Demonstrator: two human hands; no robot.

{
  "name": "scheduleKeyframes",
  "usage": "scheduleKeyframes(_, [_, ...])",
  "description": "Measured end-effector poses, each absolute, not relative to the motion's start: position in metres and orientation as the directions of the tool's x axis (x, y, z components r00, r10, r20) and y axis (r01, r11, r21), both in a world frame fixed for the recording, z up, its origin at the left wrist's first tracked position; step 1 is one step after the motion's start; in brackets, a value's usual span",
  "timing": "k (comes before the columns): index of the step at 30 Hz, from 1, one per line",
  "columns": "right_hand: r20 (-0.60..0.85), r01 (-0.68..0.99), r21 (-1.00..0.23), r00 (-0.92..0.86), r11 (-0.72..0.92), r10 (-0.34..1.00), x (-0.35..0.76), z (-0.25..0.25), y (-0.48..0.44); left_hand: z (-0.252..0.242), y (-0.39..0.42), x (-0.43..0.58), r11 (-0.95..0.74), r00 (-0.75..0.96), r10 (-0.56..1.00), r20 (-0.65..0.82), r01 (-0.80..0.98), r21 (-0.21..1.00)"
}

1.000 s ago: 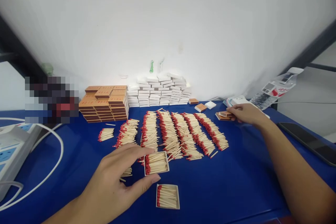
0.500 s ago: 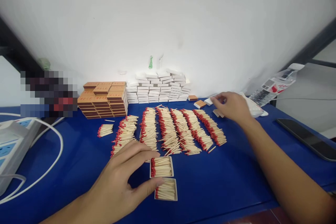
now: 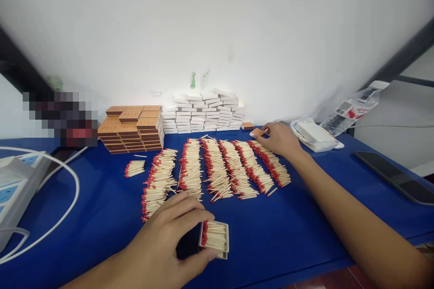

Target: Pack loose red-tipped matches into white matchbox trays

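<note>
My left hand (image 3: pixel 166 235) pinches a small white matchbox tray (image 3: pixel 217 237) filled with red-headed matches, near the front of the blue table. A second tray appears to lie directly under it, with only a sliver showing. At the back right, the thumb and fingers of my right hand (image 3: pixel 282 139) close on an orange matchbox sleeve (image 3: pixel 257 132), which they partly cover. Between the two hands lie several rows of loose matches (image 3: pixel 217 169), their red heads mostly to the left.
Orange matchboxes (image 3: pixel 130 128) are piled at back left, beside stacked white trays (image 3: pixel 205 113). Another orange box (image 3: pixel 247 125) lies against the wall. On the right are a tissue pack (image 3: pixel 315 133), a plastic bottle (image 3: pixel 351 110) and a phone (image 3: pixel 395 176); a power strip (image 3: pixel 23 180) with cables is left.
The two trays at my left hand, formerly one in front of the other, now appear stacked. My right hand has moved left from a white box to the orange sleeve.
</note>
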State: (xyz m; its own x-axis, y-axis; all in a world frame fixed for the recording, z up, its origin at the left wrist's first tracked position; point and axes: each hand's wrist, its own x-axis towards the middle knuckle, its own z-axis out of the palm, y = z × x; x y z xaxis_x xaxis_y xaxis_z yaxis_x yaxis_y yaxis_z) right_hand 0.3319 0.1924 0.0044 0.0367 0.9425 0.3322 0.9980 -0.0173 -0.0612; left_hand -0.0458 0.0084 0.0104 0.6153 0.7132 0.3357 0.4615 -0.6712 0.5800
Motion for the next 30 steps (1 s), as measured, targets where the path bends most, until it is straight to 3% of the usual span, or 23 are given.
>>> scheduleKeyframes(14, [0.283,0.995,-0.099,0.044,-0.016,0.958,0.340,0.000,0.205,0.011,0.010,-0.044,-0.678,0.680,0.691,0.245,0.492,0.545])
scheduleKeyframes(24, [0.262,0.973,-0.230,0.073,-0.011,0.962,0.347,0.003,0.211,0.007,0.013,-0.046,-0.807,0.665,0.587,0.462,0.524,0.271])
scheduleKeyframes(30, [0.307,0.924,-0.379,0.178,-0.051,0.935,0.344,0.017,0.205,0.010,0.012,-0.049,-0.818,0.661,0.557,0.504,0.542,0.193])
